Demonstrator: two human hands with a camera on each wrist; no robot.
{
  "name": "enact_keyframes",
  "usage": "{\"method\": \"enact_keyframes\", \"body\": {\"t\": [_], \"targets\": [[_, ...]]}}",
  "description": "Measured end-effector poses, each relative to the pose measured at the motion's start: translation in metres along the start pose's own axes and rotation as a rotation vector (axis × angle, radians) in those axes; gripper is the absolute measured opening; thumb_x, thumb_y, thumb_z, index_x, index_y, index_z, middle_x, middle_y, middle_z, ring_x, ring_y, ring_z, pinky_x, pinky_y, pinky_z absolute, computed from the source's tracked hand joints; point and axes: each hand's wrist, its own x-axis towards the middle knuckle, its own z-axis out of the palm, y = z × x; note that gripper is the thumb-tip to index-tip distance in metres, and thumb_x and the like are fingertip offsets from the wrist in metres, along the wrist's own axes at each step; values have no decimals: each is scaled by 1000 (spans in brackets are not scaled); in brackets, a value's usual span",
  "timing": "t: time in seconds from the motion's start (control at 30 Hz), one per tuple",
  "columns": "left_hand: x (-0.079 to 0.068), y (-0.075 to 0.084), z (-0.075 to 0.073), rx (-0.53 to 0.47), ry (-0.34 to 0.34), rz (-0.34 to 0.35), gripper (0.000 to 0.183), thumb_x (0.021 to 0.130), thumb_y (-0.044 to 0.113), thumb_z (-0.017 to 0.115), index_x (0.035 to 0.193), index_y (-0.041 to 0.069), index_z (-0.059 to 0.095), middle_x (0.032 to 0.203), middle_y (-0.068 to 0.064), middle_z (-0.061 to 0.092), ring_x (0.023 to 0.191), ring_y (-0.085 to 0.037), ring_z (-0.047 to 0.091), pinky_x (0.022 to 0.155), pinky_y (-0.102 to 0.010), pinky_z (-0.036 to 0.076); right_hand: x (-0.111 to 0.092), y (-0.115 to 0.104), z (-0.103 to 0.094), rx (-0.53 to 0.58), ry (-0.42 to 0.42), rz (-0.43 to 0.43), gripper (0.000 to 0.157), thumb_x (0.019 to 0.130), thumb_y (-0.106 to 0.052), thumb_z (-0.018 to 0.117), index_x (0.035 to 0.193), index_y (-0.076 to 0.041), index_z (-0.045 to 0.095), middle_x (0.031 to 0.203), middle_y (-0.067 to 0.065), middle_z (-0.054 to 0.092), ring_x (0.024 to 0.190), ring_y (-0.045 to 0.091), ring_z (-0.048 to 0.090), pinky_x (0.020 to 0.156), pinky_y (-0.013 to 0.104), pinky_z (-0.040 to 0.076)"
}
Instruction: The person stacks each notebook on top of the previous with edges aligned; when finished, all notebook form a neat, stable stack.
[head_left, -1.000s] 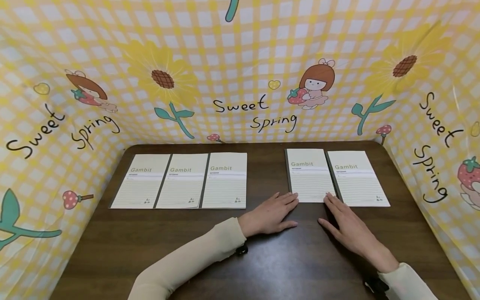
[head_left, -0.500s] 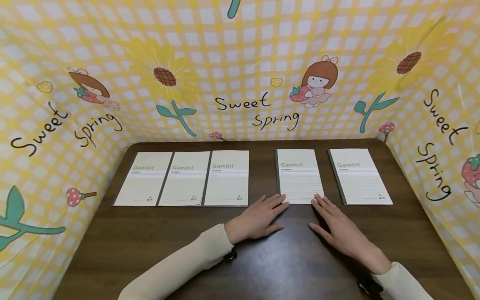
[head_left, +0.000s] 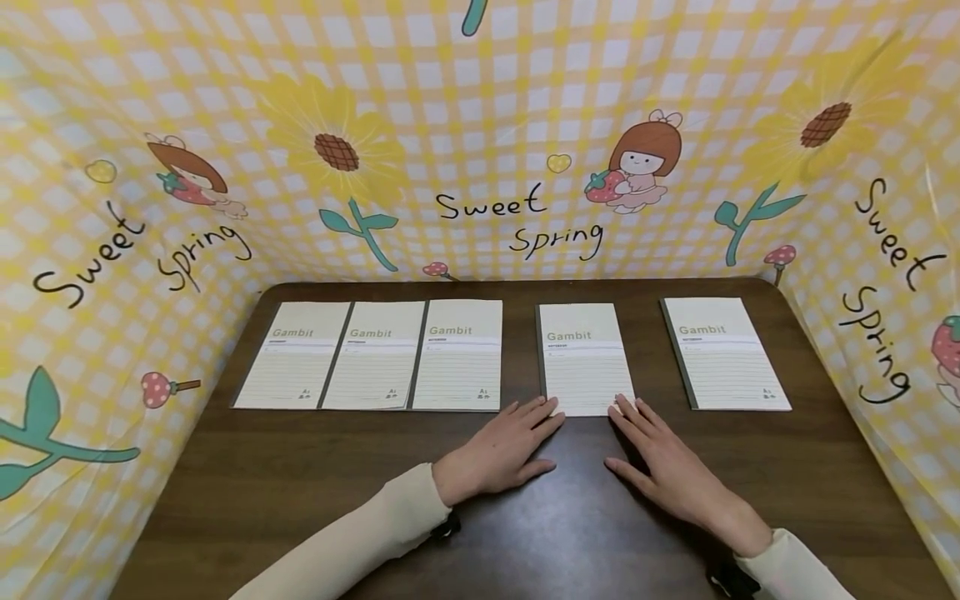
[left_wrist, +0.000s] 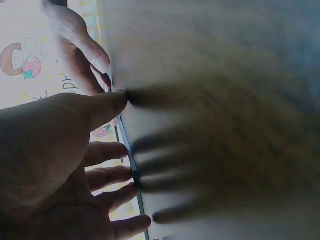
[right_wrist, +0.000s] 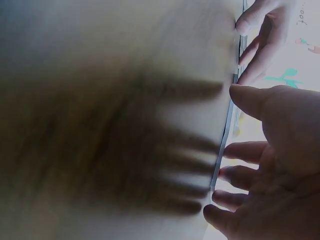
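A cream "Gambit" notebook (head_left: 585, 362) with a dark spine lies flat on the brown table, between my two hands. My left hand (head_left: 497, 452) touches its lower left corner with straight fingertips. At the lower right corner, the fingers of my right hand (head_left: 675, 468) rest on the cover. Both thumbs lie apart from the notebook, on the table side. The left wrist view shows my left hand (left_wrist: 55, 150) palm-side with fingers spread; in the right wrist view my right hand (right_wrist: 280, 145) looks much the same.
Three matching notebooks lie side by side at the left: the outer (head_left: 288, 358), the middle (head_left: 375, 358) and the inner (head_left: 462, 358). Another notebook (head_left: 729, 354) lies alone at the right. A yellow checked cloth (head_left: 495, 108) walls the table (head_left: 300, 483) at the back and sides.
Under both hands the notebook has slid left, away from the rightmost notebook it lay beside, and slightly toward me. A wide gap now separates those two. The other notebooks stay put.
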Motion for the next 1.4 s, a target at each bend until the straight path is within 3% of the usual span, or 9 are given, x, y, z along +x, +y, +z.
{"method": "enact_keyframes", "body": {"t": [0.1, 0.2, 0.33, 0.47, 0.63, 0.87, 1.13, 1.27, 1.4], "targets": [[1, -2, 2, -80, 32, 11, 70, 108, 49, 51, 167, 19, 27, 174, -9, 27, 161, -28, 27, 129, -48, 32, 1, 2, 0, 55, -3, 24, 70, 101, -40, 69, 158, -7, 45, 169, 18, 35, 155, 49, 30, 116, 67, 39], [4, -4, 5, -250, 103, -6, 72, 108, 47, 54, 168, 21, 23, 171, -13, 31, 158, -30, 33, 127, -47, 36, 4, 4, 1, 134, 48, 38, 66, 101, -35, 70, 155, -4, 48, 167, 22, 36, 152, 48, 36, 113, 67, 41], [9, -4, 9, -539, 297, -92, 67, 106, 39, 60, 163, 15, 35, 163, -13, 44, 151, -27, 45, 120, -44, 44, 9, 4, -4, 298, 138, 116, 65, 101, -25, 72, 154, 2, 46, 162, 28, 39, 144, 48, 48, 108, 61, 50], [12, -2, 7, -807, 446, -208, 58, 105, 30, 64, 155, 6, 46, 155, -17, 53, 140, -32, 57, 111, -43, 53, 15, 4, -15, 467, 165, 260, 65, 102, -18, 69, 156, 4, 41, 159, 30, 44, 139, 46, 54, 101, 42, 59], [15, -1, 3, -1104, 454, -362, 61, 105, 32, 64, 156, 6, 43, 157, -22, 51, 140, -38, 57, 111, -51, 52, 22, 2, -25, 797, 92, 446, 67, 106, -15, 60, 161, 6, 28, 162, 31, 38, 142, 41, 51, 93, 15, 54], [23, 1, -2, -1426, 525, -505, 59, 103, 25, 65, 153, 0, 44, 149, -26, 58, 140, -37, 56, 112, -49, 51, 29, 4, -33, 1179, 2, 607, 68, 110, -15, 50, 165, 4, 14, 170, 26, 24, 125, 2, 56, 99, 19, 54], [21, 2, -5, -1556, 481, -506, 57, 105, 14, 60, 155, -5, 41, 149, -29, 53, 132, -37, 60, 109, -46, 55, 29, 11, -30, 1168, 8, 630, 68, 107, -11, 56, 162, 10, 20, 158, 33, 37, 103, -4, 63, 94, 24, 60], [22, 2, -3, -1548, 483, -496, 57, 100, 4, 64, 153, -8, 44, 143, -29, 54, 114, -26, 67, 97, -37, 61, 30, 14, -26, 1091, 29, 608, 63, 103, -3, 61, 156, 14, 32, 132, 20, 56, 95, -2, 65, 86, 24, 62], [22, 1, 0, -1503, 482, -500, 57, 94, -5, 68, 148, -6, 52, 132, -27, 57, 97, -14, 67, 83, -29, 63, 31, 15, -23, 1066, 42, 600, 58, 100, 1, 64, 152, 15, 40, 115, 5, 62, 90, 0, 65, 81, 23, 63]]}}
